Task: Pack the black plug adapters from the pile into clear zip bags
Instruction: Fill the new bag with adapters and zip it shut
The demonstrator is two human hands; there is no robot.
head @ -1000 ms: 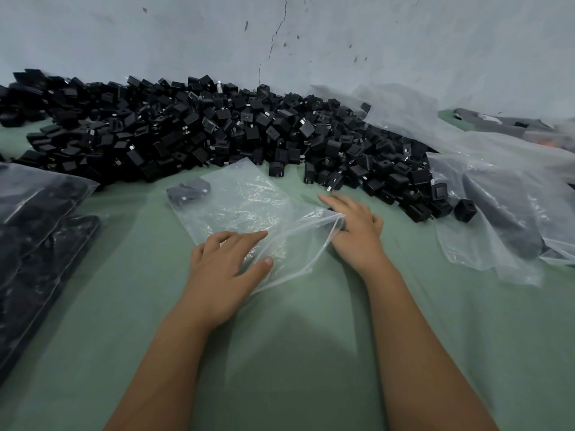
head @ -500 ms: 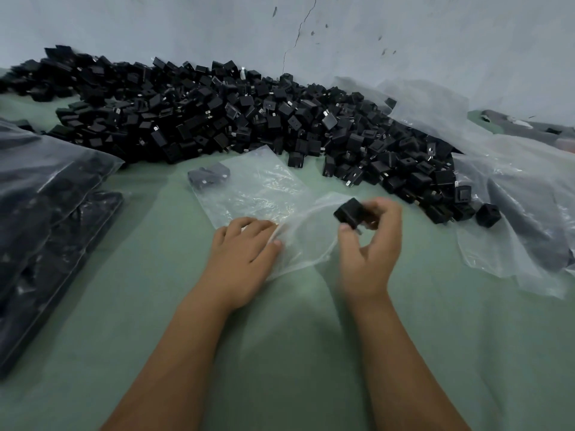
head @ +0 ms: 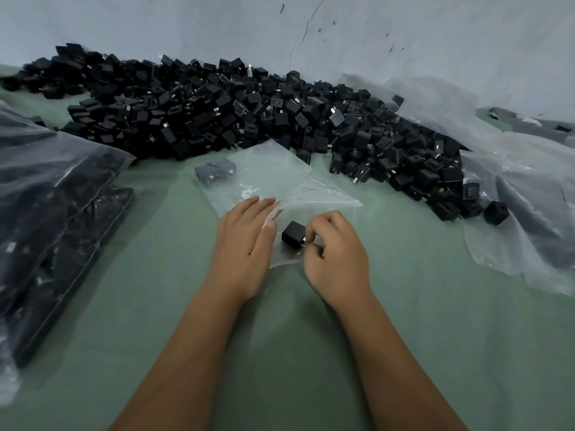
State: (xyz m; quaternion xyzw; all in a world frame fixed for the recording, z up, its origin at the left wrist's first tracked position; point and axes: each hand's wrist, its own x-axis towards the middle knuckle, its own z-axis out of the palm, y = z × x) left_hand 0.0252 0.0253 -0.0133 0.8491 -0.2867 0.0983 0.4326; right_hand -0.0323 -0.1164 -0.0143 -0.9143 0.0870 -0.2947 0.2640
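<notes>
A clear, flat plastic zip bag (head: 273, 178) lies on the green cloth-covered bench (head: 435, 306), and everything here is placed from it. The left hand (head: 244, 244) rests palm-down on the bag's near edge, fingers straight, thumb pressing the plastic. Just right of that hand, at the bag's near mouth, the right hand (head: 337, 256) pinches a small black cube-shaped plug adapter (head: 293, 235) between thumb and curled fingers, gripping it by the pronged end; the adapter sits over the bag's loose film. Whether it is already inside the opening cannot be told. At the bag's far left corner, two more black adapters (head: 215, 172) lie inside it. Beyond the bag, against the pale cracked wall (head: 404, 35), spreads the large pile of black plug adapters (head: 249, 113). Left of the bag lie filled clear bags of dark adapters (head: 46, 213). Right of it are crumpled sheets of clear plastic (head: 522, 206).
</notes>
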